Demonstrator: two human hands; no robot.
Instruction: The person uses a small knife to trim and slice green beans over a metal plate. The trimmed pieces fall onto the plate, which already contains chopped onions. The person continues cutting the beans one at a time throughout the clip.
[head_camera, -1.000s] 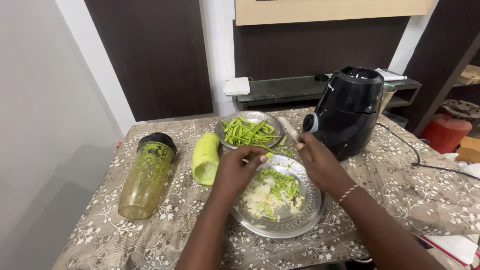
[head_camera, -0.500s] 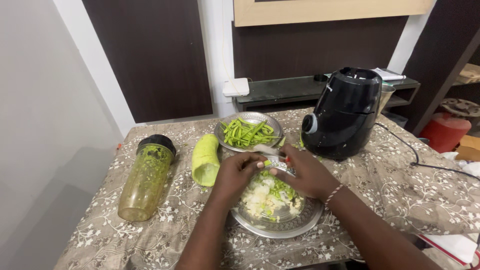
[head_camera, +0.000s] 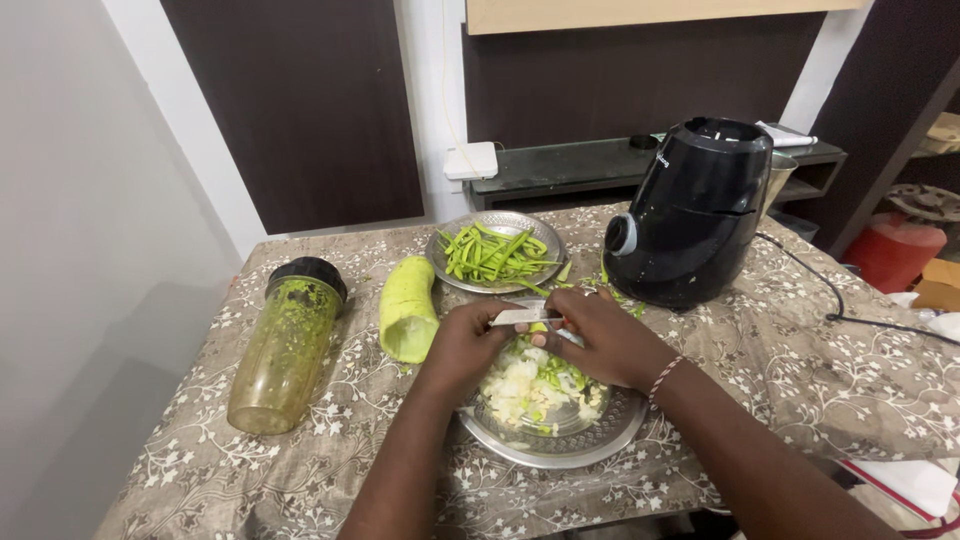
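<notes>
While both hands meet over the steel plate (head_camera: 520, 452) of chopped vegetable, the left hand (head_camera: 468, 345) and right hand (head_camera: 602, 338) each pinch a knife (head_camera: 524, 317) between them. At 12 o'clock sits a plate of green peels (head_camera: 497, 253); at 10 o'clock a gourd (head_camera: 407, 307); at 9 o'clock a jar (head_camera: 285, 344); at 1 o'clock a blender base (head_camera: 693, 212).
</notes>
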